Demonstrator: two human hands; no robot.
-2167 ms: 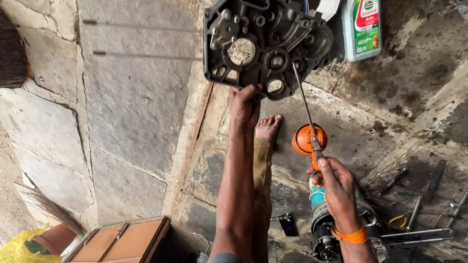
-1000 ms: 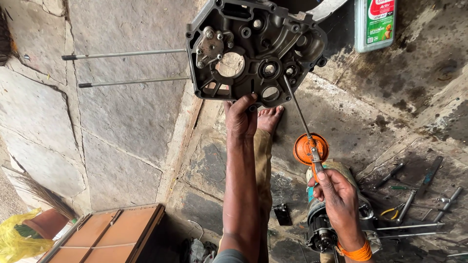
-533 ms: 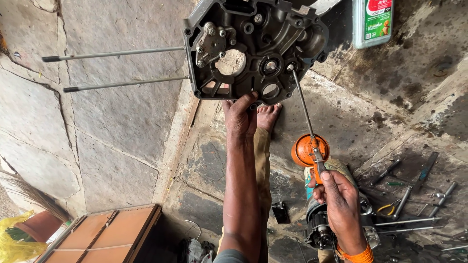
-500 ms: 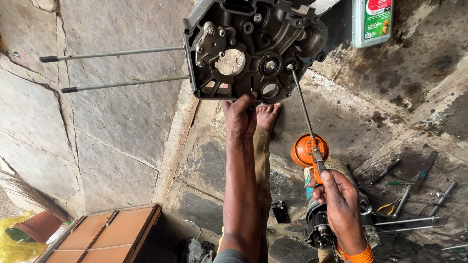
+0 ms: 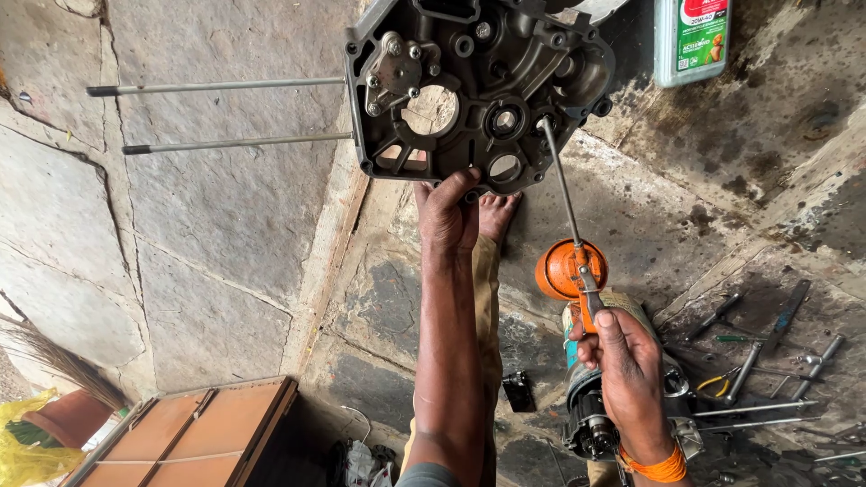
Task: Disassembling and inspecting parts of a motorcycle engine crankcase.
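A dark metal engine crankcase half [image 5: 478, 86] hangs in front of me, with two long steel studs [image 5: 225, 113] sticking out to the left. My left hand [image 5: 448, 212] grips its lower edge. My right hand [image 5: 622, 356] holds a long screwdriver [image 5: 566, 212] by its handle. The tip of the screwdriver rests in a hole at the right side of the crankcase. My bare foot [image 5: 496, 212] shows just below the case.
A green oil bottle [image 5: 693, 41] stands at the top right. An orange cap-like part [image 5: 568, 269] and a small motor [image 5: 591, 424] lie on the oily stone floor, with several wrenches [image 5: 767, 361] to the right. A wooden box [image 5: 189, 437] sits lower left.
The crankcase has shifted slightly and both studs are now fully in view. The screwdriver tip has moved up to the hole at the case's right side.
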